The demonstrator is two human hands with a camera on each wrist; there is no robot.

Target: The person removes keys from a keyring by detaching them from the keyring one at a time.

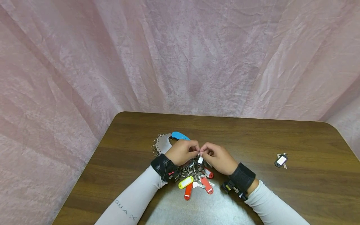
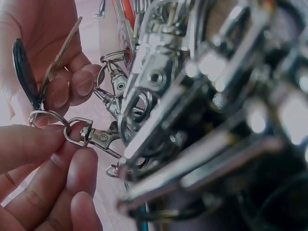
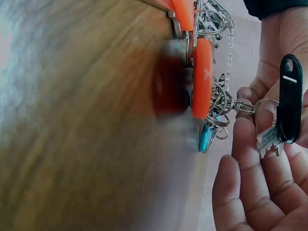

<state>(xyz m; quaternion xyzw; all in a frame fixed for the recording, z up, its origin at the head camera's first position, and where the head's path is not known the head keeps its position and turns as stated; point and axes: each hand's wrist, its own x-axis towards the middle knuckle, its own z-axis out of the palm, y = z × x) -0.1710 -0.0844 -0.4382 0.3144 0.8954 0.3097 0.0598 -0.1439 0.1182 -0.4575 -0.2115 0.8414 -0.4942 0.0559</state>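
Observation:
Both hands meet over a bunch of keys. My left hand (image 1: pixel 182 152) pinches at a small metal swivel clasp (image 2: pixel 98 137) with thumb and fingertips. Opposite it, my right hand (image 1: pixel 220 158) pinches a split ring (image 3: pixel 262 102) that is linked through the clasp's end loop. From the split ring hang a black key tag (image 3: pixel 290 98) with a white label and a key (image 3: pixel 269 141). The clasp leads to a crescent-shaped metal key holder (image 1: pixel 163 143) with a blue handle (image 1: pixel 180 136), partly hidden behind the left hand.
Red tags, one red tag (image 1: pixel 207 185) among them, a yellow tag (image 1: pixel 186 182) and several keys (image 1: pixel 198 185) lie below the hands. A separate black-tagged key (image 1: pixel 281 160) lies at the right on the wooden table (image 1: pixel 239 131). A pink curtain (image 1: pixel 197 56) hangs behind.

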